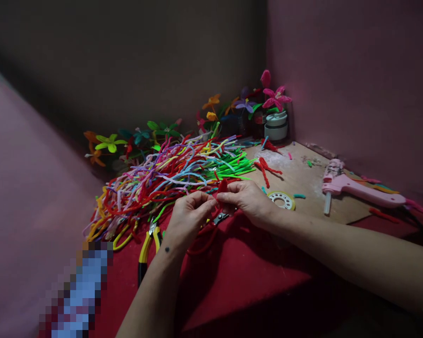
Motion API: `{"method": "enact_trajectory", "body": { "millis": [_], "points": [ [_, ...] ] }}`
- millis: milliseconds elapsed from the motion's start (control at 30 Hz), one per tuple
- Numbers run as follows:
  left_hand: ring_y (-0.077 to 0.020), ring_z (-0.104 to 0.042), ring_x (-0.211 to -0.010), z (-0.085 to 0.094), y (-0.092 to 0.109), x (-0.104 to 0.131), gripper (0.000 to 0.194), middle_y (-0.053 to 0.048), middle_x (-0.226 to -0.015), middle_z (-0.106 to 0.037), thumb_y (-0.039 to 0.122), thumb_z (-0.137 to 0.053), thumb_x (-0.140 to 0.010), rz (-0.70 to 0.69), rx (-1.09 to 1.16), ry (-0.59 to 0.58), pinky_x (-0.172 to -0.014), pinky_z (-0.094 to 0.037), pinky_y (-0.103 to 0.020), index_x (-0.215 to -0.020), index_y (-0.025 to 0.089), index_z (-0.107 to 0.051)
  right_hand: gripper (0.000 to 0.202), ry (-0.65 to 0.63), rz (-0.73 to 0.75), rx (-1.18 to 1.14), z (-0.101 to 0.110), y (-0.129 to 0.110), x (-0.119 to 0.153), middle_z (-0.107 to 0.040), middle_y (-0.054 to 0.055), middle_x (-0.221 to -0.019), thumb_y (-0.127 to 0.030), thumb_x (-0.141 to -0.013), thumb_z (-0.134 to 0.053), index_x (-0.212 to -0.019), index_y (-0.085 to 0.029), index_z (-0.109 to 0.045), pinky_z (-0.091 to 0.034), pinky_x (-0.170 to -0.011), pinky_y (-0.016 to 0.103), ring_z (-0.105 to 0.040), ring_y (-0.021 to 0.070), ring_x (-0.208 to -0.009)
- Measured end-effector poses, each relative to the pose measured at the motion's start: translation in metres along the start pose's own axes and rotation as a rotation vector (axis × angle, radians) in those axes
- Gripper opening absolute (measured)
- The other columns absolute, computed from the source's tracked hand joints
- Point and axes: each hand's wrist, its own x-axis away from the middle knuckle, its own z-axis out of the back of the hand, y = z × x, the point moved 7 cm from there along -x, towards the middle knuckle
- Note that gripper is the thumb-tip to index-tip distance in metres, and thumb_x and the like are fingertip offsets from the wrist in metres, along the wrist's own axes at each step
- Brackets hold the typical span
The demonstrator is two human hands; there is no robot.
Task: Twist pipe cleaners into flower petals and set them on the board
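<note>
Between my two hands is a red pipe cleaner (223,186), its upper part folded into a small fuzzy shape. My right hand (249,201) pinches it from the right, fingertips together. The thumb and forefinger of my left hand (190,213) close on its lower end, close beside the right fingertips. Just under the hands lie scissors (220,218), partly hidden by my left hand. A heap of many-coloured pipe cleaners (162,169) spreads behind and to the left. Yellow-and-black pliers (146,249) rest left of my left wrist.
On a brown board (303,176) at right sit a pink glue gun (363,190), a tape roll (282,201) and red pipe cleaner pieces (264,169). Fuzzy flowers (277,98) and a lidded pot (276,126) stand at the back. Red cloth (246,281) covers the table; walls enclose it.
</note>
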Motion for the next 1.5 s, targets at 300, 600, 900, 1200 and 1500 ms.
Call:
{"method": "enact_trajectory", "body": {
  "millis": [300,600,900,1200,1500],
  "points": [
    [-0.0081,-0.047,-0.056,-0.004,0.021,0.010,0.011,0.001,-0.063,-0.055,0.021,-0.050,-0.076,-0.474,-0.475,0.263,-0.056,-0.036,-0.020,-0.069,0.016,-0.056,0.016,-0.108,-0.091,-0.051,-0.002,0.007,-0.003,-0.052,-0.002,-0.043,-0.021,-0.069,-0.059,-0.058,-0.011,-0.053,-0.033,-0.036,0.017,-0.047,0.0067,-0.037],
    [-0.0079,-0.049,-0.055,-0.004,-0.007,-0.006,0.022,0.002,-0.068,-0.055,0.034,-0.061,-0.072,-0.089,0.199,0.098,-0.046,-0.039,-0.018,-0.083,0.017,-0.055,0.015,-0.113,-0.078,-0.202,-0.001,0.006,-0.007,-0.056,0.002,-0.052,-0.023,-0.072,-0.055,-0.062,-0.011,-0.054,-0.039,-0.043,0.020,-0.050,0.0079,-0.044],
    [-0.0067,-0.049,-0.051,0.001,-0.015,-0.008,0.027,0.001,-0.065,-0.056,0.031,-0.068,-0.065,-0.049,0.343,0.154,-0.047,-0.039,-0.018,-0.084,0.013,-0.061,0.013,-0.098,0.030,-0.044,-0.003,-0.002,-0.002,-0.054,-0.002,-0.049,-0.021,-0.068,-0.058,-0.060,-0.011,-0.056,-0.036,-0.043,0.019,-0.046,0.0062,-0.042],
    [-0.0061,-0.045,-0.047,-0.002,-0.013,-0.005,0.020,0.002,-0.059,-0.055,0.030,-0.065,-0.067,-0.044,0.275,0.166,-0.045,-0.037,-0.018,-0.075,0.012,-0.058,0.008,0.052,0.040,0.052,0.003,-0.003,-0.001,-0.051,-0.003,-0.049,-0.017,-0.064,-0.056,-0.059,-0.012,-0.058,-0.033,-0.043,0.019,-0.043,0.0053,-0.043],
    [-0.0094,-0.048,-0.057,-0.006,-0.007,0.001,0.011,0.000,-0.067,-0.056,0.026,-0.054,-0.076,-0.219,0.051,0.326,-0.055,-0.040,-0.022,-0.076,0.015,-0.055,0.005,0.120,0.093,0.099,0.005,-0.004,0.000,-0.049,-0.004,-0.053,-0.017,-0.061,-0.052,-0.059,-0.013,-0.053,-0.031,-0.045,0.019,-0.038,0.0051,-0.045]
  ]
}}
